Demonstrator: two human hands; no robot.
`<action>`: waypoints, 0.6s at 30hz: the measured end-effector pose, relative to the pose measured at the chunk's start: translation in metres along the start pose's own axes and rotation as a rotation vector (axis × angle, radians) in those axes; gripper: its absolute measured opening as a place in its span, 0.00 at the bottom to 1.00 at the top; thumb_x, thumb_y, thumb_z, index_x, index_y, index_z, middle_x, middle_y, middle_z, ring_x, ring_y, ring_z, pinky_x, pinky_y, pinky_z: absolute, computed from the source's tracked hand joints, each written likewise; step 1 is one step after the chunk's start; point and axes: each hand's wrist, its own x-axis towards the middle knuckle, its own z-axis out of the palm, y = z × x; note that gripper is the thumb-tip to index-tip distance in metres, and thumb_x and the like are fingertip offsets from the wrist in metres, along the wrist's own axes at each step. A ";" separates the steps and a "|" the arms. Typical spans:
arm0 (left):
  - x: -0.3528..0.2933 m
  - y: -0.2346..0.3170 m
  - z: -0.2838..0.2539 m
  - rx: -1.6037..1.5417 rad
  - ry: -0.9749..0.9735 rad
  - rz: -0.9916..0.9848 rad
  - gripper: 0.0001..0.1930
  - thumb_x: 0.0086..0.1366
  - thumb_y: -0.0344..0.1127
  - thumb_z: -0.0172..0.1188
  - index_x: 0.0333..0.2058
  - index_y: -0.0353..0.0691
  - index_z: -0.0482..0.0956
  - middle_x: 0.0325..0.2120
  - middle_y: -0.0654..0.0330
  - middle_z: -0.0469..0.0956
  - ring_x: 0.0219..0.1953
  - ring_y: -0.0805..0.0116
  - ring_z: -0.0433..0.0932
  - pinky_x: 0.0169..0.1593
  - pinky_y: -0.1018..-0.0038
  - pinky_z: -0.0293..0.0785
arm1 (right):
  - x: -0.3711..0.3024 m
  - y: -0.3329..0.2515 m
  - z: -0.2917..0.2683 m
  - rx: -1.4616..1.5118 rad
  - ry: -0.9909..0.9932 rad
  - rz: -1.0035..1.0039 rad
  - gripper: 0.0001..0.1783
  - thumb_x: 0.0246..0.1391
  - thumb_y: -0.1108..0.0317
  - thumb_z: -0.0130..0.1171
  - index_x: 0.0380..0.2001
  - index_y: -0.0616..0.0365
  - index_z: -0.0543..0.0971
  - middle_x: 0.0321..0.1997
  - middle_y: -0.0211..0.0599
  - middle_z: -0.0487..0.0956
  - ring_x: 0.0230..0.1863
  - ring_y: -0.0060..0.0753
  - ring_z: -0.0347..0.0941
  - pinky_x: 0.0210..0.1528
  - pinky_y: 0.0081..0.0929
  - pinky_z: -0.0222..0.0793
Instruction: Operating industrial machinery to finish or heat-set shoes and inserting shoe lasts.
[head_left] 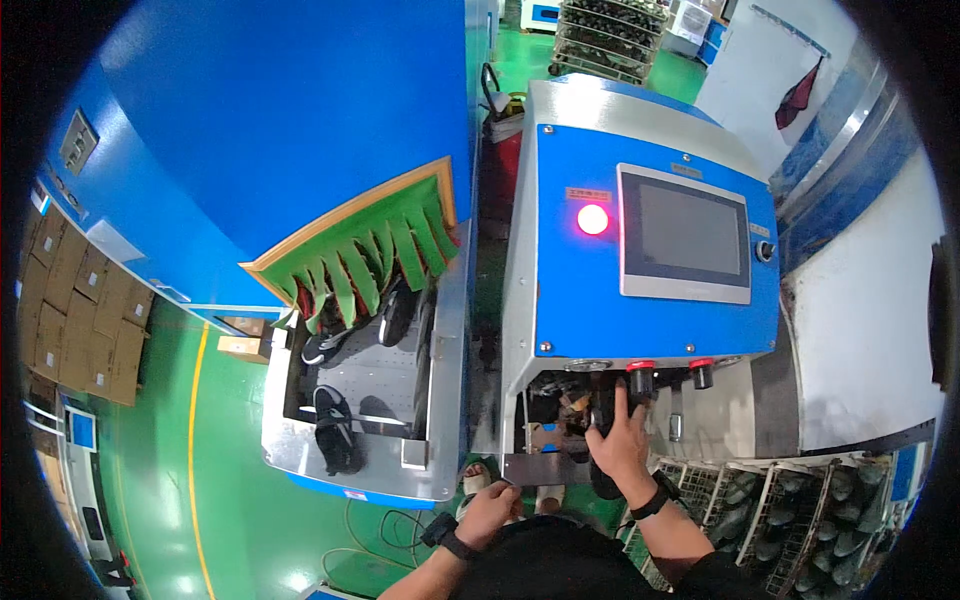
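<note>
My right hand (pixel 622 447) reaches under the front of the blue and silver machine (pixel 560 260), with a long dark thing, apparently a black shoe (pixel 603 480), in its grip. Its index finger points up beside a black knob with a red collar (pixel 641 377); the thumb lies to the left. Lower left, my left hand (pixel 488 514) has its fingers curled at the corner of a grey metal plate (pixel 548 470). What those fingers hold, if anything, is hidden. Inside the machine's opening, metal and blue parts are partly visible.
Black shoes (pixel 337 430) lie on a conveyor (pixel 370 385) at left, some under a green strip curtain (pixel 370 260). A screen (pixel 688 235) and glowing red light (pixel 592 219) face me. Wire racks of shoes (pixel 790 510) stand lower right; cartons (pixel 75 310) are stacked far left.
</note>
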 end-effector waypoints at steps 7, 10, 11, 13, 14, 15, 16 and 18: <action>-0.003 0.046 0.007 0.073 -0.077 0.063 0.14 0.69 0.38 0.50 0.39 0.32 0.77 0.25 0.62 0.77 0.28 0.71 0.75 0.34 0.75 0.70 | -0.019 0.019 0.021 -0.022 0.268 -0.092 0.48 0.50 0.56 0.63 0.71 0.56 0.55 0.56 0.87 0.63 0.50 0.81 0.71 0.45 0.60 0.73; 0.019 0.017 0.001 0.087 -0.178 0.035 0.14 0.71 0.40 0.49 0.37 0.33 0.76 0.30 0.57 0.79 0.32 0.66 0.79 0.40 0.70 0.77 | -0.028 0.014 0.014 0.077 0.498 -0.243 0.48 0.44 0.59 0.63 0.69 0.55 0.58 0.41 0.66 0.68 0.33 0.68 0.70 0.34 0.58 0.70; 0.022 0.013 -0.001 0.024 -0.184 0.004 0.14 0.71 0.40 0.49 0.38 0.33 0.76 0.31 0.55 0.80 0.33 0.64 0.80 0.40 0.69 0.77 | -0.032 0.005 0.009 0.111 0.396 -0.167 0.46 0.43 0.60 0.64 0.68 0.53 0.61 0.42 0.66 0.68 0.36 0.67 0.70 0.35 0.57 0.70; 0.020 0.018 -0.001 -0.043 -0.246 -0.025 0.16 0.72 0.43 0.49 0.42 0.33 0.74 0.32 0.52 0.80 0.34 0.60 0.81 0.40 0.68 0.77 | -0.062 0.011 0.021 0.054 0.436 -0.322 0.43 0.45 0.61 0.65 0.68 0.48 0.64 0.46 0.67 0.68 0.39 0.64 0.70 0.36 0.51 0.71; 0.015 0.026 0.002 -0.052 -0.291 -0.031 0.19 0.72 0.45 0.49 0.45 0.32 0.73 0.32 0.51 0.80 0.34 0.58 0.81 0.40 0.67 0.77 | -0.078 0.016 0.021 0.106 0.485 -0.415 0.44 0.46 0.63 0.66 0.69 0.44 0.63 0.52 0.69 0.66 0.43 0.65 0.71 0.42 0.49 0.73; 0.007 0.036 0.011 -0.084 -0.374 -0.068 0.23 0.72 0.52 0.48 0.48 0.33 0.71 0.34 0.50 0.80 0.35 0.55 0.81 0.40 0.64 0.77 | -0.100 0.022 0.023 0.095 0.435 -0.434 0.42 0.45 0.64 0.67 0.66 0.40 0.67 0.50 0.60 0.69 0.45 0.61 0.71 0.45 0.47 0.73; 0.002 0.042 0.018 -0.128 -0.430 -0.107 0.28 0.72 0.58 0.46 0.51 0.34 0.68 0.36 0.48 0.80 0.36 0.53 0.81 0.40 0.62 0.78 | -0.116 0.027 0.016 0.110 0.475 -0.557 0.40 0.47 0.67 0.66 0.67 0.36 0.68 0.47 0.55 0.69 0.51 0.61 0.71 0.49 0.44 0.73; 0.020 0.022 0.019 -0.168 -0.585 -0.282 0.38 0.69 0.70 0.41 0.57 0.37 0.64 0.43 0.43 0.79 0.39 0.49 0.80 0.42 0.58 0.77 | -0.156 0.034 0.009 0.147 0.369 -0.570 0.40 0.49 0.65 0.66 0.67 0.33 0.68 0.49 0.55 0.68 0.55 0.63 0.70 0.53 0.45 0.72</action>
